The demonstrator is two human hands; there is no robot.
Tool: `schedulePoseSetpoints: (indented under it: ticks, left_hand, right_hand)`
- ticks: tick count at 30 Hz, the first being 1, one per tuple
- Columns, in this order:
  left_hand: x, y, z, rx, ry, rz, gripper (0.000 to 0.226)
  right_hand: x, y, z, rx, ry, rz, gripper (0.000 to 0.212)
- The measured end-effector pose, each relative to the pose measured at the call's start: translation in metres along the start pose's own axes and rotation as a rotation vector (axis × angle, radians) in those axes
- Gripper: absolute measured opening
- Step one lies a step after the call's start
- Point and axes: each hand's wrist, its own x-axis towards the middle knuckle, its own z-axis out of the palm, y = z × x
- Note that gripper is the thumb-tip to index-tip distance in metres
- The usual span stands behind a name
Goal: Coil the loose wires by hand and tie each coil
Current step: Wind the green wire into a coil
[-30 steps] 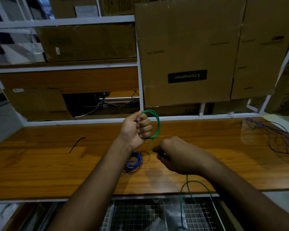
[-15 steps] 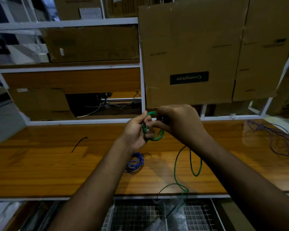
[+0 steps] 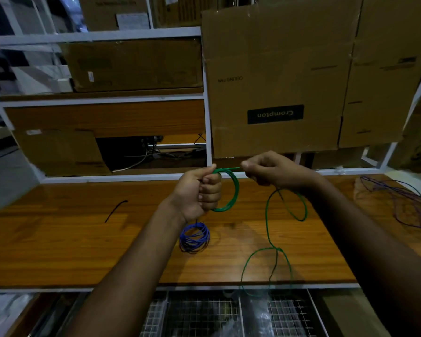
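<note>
My left hand (image 3: 199, 193) grips a small coil of green wire (image 3: 232, 190) above the wooden table (image 3: 58, 251), the loops arching out to the right of my fist. My right hand (image 3: 275, 171) pinches the same green wire just right of the coil. From that hand the loose green wire (image 3: 267, 229) hangs down in loops across the table and over its front edge. A finished blue coil (image 3: 195, 238) lies on the table below my left wrist. A tangle of loose purple wire (image 3: 404, 205) lies at the table's right end.
A short black wire piece (image 3: 116, 210) lies on the left of the table. Cardboard boxes (image 3: 277, 81) on a white shelf frame (image 3: 207, 105) stand behind the table. A wire mesh basket (image 3: 204, 314) sits below the front edge.
My right hand has swung up from the table to the coil and now draws the wire out to the right of it. The hanging green wire has risen with it.
</note>
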Motion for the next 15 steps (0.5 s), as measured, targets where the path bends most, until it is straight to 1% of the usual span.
schedulePoseSetpoints:
  ticks: [3,4,5,6,9,10,11,12,13,14,15]
  left_hand:
    - [0.000,0.003,-0.007,-0.046,0.052,0.053,0.048]
    - [0.000,0.003,-0.008,-0.056,0.063,0.067,0.048]
    - [0.001,0.004,-0.009,-0.066,0.072,0.080,0.048]
    - [0.001,0.005,-0.009,-0.076,0.079,0.096,0.047]
    - [0.000,0.010,-0.009,-0.134,0.112,0.165,0.046]
    - [0.000,0.012,-0.010,-0.152,0.132,0.191,0.048]
    - [0.000,0.014,-0.012,-0.166,0.155,0.214,0.050]
    - [0.000,0.015,-0.014,-0.176,0.178,0.231,0.051]
    - [0.000,0.016,-0.017,-0.185,0.197,0.241,0.052]
    - [-0.001,0.016,-0.019,-0.190,0.215,0.245,0.052]
    - [0.000,0.015,-0.021,-0.192,0.235,0.246,0.052]
  right_hand:
    - [-0.009,0.028,-0.005,0.564,-0.259,0.081,0.030]
    - [-0.011,0.037,-0.003,0.771,-0.340,0.104,0.027]
    - [-0.013,0.044,0.001,0.949,-0.398,0.114,0.031]
    - [-0.016,0.051,0.007,1.086,-0.433,0.117,0.041]
    - [-0.028,0.072,0.026,1.331,-0.440,0.059,0.076]
    - [-0.032,0.078,0.032,1.356,-0.417,0.021,0.084]
    - [-0.036,0.082,0.037,1.343,-0.366,0.001,0.089]
    - [-0.039,0.082,0.043,1.301,-0.281,0.026,0.089]
    - [-0.040,0.083,0.049,1.234,-0.144,0.103,0.083]
    - [-0.041,0.080,0.057,1.138,0.014,0.203,0.071]
    - [-0.041,0.075,0.063,1.017,0.156,0.293,0.055]
